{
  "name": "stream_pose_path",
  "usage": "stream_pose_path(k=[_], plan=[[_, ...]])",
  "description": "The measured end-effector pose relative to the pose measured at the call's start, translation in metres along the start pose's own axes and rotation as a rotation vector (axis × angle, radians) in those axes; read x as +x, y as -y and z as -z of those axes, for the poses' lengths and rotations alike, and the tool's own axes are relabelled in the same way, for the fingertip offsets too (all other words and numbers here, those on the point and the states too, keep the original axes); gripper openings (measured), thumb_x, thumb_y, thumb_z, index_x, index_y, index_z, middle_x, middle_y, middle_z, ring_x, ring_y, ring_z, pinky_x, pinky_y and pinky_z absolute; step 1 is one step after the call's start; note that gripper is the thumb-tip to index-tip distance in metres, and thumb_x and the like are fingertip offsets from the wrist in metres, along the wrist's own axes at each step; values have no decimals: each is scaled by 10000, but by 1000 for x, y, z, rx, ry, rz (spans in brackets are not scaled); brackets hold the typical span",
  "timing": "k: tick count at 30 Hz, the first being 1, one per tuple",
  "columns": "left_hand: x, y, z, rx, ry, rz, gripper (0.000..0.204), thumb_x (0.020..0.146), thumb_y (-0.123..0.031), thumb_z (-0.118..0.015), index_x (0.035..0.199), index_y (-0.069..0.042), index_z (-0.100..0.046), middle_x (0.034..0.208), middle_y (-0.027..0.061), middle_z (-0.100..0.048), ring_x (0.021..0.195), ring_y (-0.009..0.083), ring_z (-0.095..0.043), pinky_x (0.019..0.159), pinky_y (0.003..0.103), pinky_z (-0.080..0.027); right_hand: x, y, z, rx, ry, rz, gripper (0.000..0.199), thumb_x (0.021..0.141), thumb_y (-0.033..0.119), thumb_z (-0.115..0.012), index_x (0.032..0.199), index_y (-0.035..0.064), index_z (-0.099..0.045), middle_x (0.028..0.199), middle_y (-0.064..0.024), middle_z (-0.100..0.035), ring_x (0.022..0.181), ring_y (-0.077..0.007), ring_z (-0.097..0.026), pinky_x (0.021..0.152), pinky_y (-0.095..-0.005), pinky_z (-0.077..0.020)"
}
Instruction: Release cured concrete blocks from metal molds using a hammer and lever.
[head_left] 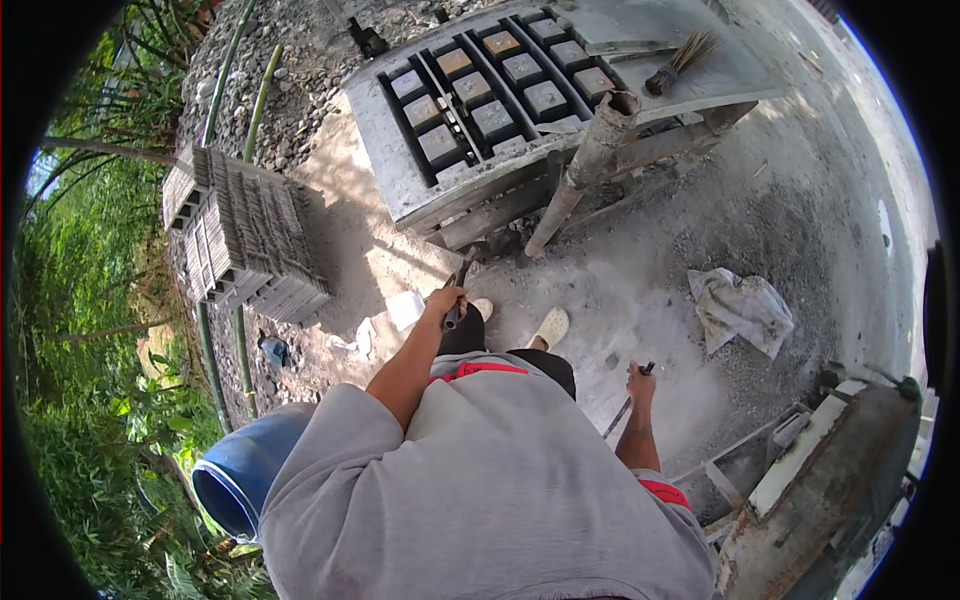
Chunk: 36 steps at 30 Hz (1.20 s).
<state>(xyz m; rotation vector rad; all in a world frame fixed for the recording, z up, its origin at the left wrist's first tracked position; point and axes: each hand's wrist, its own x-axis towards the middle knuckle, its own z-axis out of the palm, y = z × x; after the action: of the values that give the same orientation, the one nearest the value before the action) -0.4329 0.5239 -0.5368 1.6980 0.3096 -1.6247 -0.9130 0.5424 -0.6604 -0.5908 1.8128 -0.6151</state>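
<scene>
My left hand (447, 303) is wrapped round a short dark metal bar (465, 268), whose far end points toward the mold table. To my right, my right hand (641, 386) closes on a thin dark rod (617, 417); its lower part slants down toward my body and passes partly out of sight. Ahead of me is the metal mold table (407, 202), with square metal plates (493, 118) set in rows between black bars. A thick rusty pipe (583, 170) leans at its near edge.
A stack of slatted boards (240, 225) and a blue drum (250, 470) stand on my left. A crumpled white sack (742, 312) lies on the dusty ground at right, near a rusty metal frame (800, 520). A straw brush (684, 62) rests on the table.
</scene>
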Motion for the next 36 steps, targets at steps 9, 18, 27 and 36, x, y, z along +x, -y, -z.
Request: stream_pose_path(k=[9, 18, 27, 36], plan=[[0, 11, 57, -252, 147, 26, 189, 842, -117, -533, 674, -104, -446, 543, -53, -424, 422, 28, -411, 357, 171, -339, -46, 128, -126, -595, 513, 419, 365, 807, 355, -618, 655, 25, -590, 507, -12, -514, 436, -97, -450, 424, -264, -352], [25, -5, 122, -30, 120, -36, 201, 806, -114, -562, 638, -94, -455, 525, -7, -452, 389, 89, -405, 354, 221, -357, -170, 279, -388, -558, 869, 684, 368, 840, 380, -563, 840, 16, -618, 736, -48, -663, 467, -84, -488, 438, -242, -399], [15, -77, 162, -615, 141, -178, 196, 849, -163, -576, 716, -94, -449, 553, -6, -444, 434, 84, -441, 381, 215, -387, -175, 273, -499, -82, 686, 128, 352, 829, 384, -593, 862, 34, -577, 844, -134, -652, 408, -58, -412, 346, -206, -284], [34, -167, 162, -834, 39, -455, 258, 782, 18, -602, 873, -60, -373, 822, 131, -576, 775, 240, -624, 672, 345, -555, -172, 270, -551, -53, 457, 68, 273, 797, 294, -657, 743, 43, -562, 593, 0, -502, 428, -81, -422, 372, -238, -311]])
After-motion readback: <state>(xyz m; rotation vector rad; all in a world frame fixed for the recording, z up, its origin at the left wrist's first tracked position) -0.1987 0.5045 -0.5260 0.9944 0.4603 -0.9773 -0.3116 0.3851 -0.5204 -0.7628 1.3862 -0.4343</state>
